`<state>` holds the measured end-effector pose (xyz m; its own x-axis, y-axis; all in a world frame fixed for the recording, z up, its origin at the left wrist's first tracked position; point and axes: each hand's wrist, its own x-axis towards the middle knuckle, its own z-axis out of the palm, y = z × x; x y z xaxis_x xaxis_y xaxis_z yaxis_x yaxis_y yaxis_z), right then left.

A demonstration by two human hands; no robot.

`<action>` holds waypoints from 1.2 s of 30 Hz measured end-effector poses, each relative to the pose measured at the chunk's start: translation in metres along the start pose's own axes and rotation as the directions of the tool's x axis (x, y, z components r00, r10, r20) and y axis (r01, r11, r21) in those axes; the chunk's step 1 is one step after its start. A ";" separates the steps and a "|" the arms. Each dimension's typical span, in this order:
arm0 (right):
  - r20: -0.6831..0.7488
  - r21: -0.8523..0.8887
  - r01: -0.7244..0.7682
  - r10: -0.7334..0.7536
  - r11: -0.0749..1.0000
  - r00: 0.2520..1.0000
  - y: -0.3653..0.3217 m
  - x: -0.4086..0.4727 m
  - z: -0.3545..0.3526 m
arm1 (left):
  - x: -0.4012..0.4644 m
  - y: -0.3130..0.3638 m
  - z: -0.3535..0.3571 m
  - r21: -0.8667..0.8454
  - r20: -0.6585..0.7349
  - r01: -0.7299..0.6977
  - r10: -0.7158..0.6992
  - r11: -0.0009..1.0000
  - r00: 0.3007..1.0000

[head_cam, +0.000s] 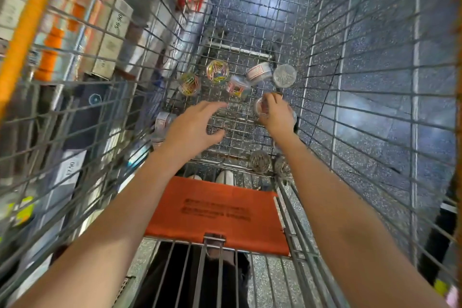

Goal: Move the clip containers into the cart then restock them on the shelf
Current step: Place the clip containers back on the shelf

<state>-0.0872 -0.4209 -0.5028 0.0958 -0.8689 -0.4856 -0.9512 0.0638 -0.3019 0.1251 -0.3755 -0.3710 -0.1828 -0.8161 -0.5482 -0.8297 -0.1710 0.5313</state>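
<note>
Wire cart (pixel 252 40): gray mesh basket seen from above, orange seat flap (pixel 220 212) at the near end; all places below are given against this flap.
Clip containers in cart: colored pair (pixel 217 70) and (pixel 188 84) far beyond the flap, a tipped one (pixel 236 87) just right of them.
More containers: white-labelled tub (pixel 258 73) touching a silver-lidded tub (pixel 284 75), farthest from the flap on the right.
Near ones: two tubs of plain metal clips (pixel 260 160) and (pixel 282 166) just past the flap's far edge; labelled tubs (pixel 162 121) along the left mesh wall.
Shelf (pixel 107 32): boxed stock and price tags show through the left mesh, well left of the flap.
Progress: looks like the cart-loading half is mostly or fully done; restocking onto the shelf seems barely begun or not begun, since about ten tubs lie on the cart floor.
Left hand (pixel 192 130): hovers over bare mesh beyond the flap, fingers spread wide and loose, holding nothing.
Right hand (pixel 276 114): beyond the flap on the right, fingers curled down over a clear tub (pixel 260 107), gripping it from above.
Likely step: picking tubs up for the shelf, though setting one down can't be ruled out.
</note>
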 end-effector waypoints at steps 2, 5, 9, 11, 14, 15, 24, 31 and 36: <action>-0.003 0.001 0.000 0.000 1.000 1.000 0.000 0.002 0.000 | -0.003 -0.002 0.002 -0.001 0.003 0.009 -0.009 1.000 1.000; 0.044 -0.016 -0.003 0.004 1.000 0.999 0.000 0.001 0.003 | -0.006 -0.005 0.001 -0.023 -0.014 0.020 -0.020 1.000 1.000; 0.104 0.059 0.027 -0.033 0.998 0.994 -0.006 -0.012 -0.004 | -0.011 -0.005 -0.003 -0.010 0.008 0.018 -0.018 1.000 1.000; 0.106 0.119 0.045 -0.058 0.992 0.993 -0.015 -0.022 -0.011 | -0.016 -0.003 -0.005 0.006 0.017 0.017 -0.017 1.000 1.000; 0.111 0.255 0.036 -0.066 0.966 0.992 -0.033 -0.040 -0.029 | -0.024 0.003 -0.008 0.015 0.053 0.033 -0.033 0.999 0.998; 0.111 0.308 0.029 -0.066 0.951 0.992 -0.039 -0.047 -0.038 | -0.026 0.005 -0.008 0.027 0.062 0.043 -0.045 0.999 0.997; 0.133 0.519 0.066 -0.157 0.852 0.979 -0.087 -0.103 -0.103 | -0.035 0.017 -0.011 -0.111 0.028 0.042 -0.039 0.993 0.999; 0.196 0.612 -0.001 -0.150 0.791 0.969 -0.093 -0.118 -0.111 | -0.037 0.020 -0.006 -0.216 -0.036 -0.008 0.000 0.976 0.999; 0.232 0.632 -0.034 -0.148 0.774 0.961 -0.091 -0.122 -0.109 | -0.039 0.020 -0.001 -0.248 -0.068 -0.029 0.013 0.968 0.998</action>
<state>-0.0444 -0.3742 -0.3266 0.3009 -0.7307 -0.6128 -0.5542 0.3890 -0.7359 0.1160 -0.3477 -0.3388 -0.1573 -0.8537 -0.4964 -0.6677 -0.2784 0.6904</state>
